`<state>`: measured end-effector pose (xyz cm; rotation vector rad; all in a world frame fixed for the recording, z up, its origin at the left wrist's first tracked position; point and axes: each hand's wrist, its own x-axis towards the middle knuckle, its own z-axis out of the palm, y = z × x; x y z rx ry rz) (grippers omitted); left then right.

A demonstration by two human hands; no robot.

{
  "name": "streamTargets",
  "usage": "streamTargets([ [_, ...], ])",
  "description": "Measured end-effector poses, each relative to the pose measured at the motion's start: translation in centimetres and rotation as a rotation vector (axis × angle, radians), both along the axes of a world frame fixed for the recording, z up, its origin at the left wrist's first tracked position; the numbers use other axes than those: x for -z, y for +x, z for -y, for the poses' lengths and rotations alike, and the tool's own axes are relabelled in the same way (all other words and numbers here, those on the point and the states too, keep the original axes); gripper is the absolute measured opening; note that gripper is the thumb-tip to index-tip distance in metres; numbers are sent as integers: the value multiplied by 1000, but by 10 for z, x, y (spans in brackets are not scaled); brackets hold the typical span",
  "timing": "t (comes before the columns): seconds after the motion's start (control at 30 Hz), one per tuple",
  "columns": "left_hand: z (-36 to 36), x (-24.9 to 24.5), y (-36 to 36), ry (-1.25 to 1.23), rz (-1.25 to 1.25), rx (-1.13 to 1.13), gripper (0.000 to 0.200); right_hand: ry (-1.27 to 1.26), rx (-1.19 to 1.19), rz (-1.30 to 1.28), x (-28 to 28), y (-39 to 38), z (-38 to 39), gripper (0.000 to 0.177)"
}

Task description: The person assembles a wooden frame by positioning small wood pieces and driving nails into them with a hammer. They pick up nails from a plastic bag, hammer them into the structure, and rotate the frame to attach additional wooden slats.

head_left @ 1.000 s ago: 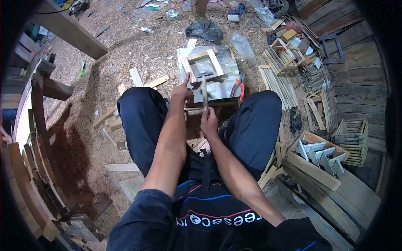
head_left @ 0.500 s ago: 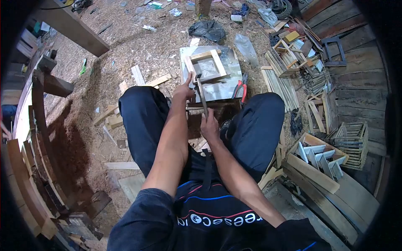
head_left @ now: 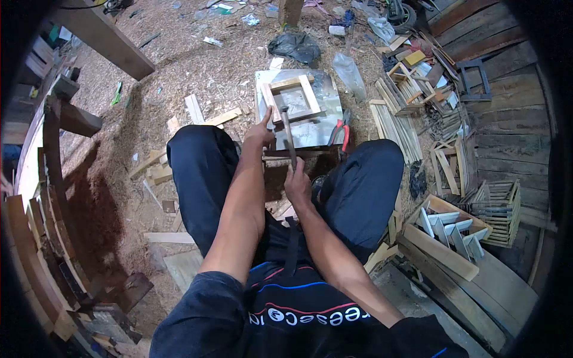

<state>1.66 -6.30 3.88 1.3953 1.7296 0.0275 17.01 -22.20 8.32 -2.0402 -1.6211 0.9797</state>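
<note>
A small square wooden frame point(head_left: 310, 93) lies on a shiny metal sheet point(head_left: 322, 128) on the ground between my knees. My left hand point(head_left: 260, 132) presses its fingers against the frame's near left corner. My right hand point(head_left: 296, 182) grips the handle of a hammer point(head_left: 287, 132), whose head sits down at the frame's near edge, right beside my left fingers. My legs in dark trousers frame the work on both sides.
Red-handled pliers point(head_left: 341, 131) lie on the sheet's right edge. Bundles of wood slats point(head_left: 391, 122) and stacked slatted crates point(head_left: 498, 206) fill the right side. Loose offcuts point(head_left: 194, 110) and sawdust cover the ground at left. A black bag point(head_left: 292, 45) lies beyond the sheet.
The hammer has swung forward and down from upright onto the frame's near edge. My left hand has stayed on the frame's corner.
</note>
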Motion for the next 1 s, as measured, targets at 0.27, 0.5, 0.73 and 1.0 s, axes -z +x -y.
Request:
streamTargets([
  [0.27, 3, 0, -2, -28, 24, 0, 103, -73, -39, 54, 2, -2, -5, 39],
  [0.5, -1, 1, 0, -14, -11, 22, 103, 110, -50, -28, 6, 0, -3, 32],
  [0.73, 1, -2, -5, -53, 104, -19, 105, -21, -33, 1, 2, -2, -6, 25],
  [1.0, -3, 0, -2, -35, 43, 8, 106, 71, -39, 10, 9, -3, -2, 24],
])
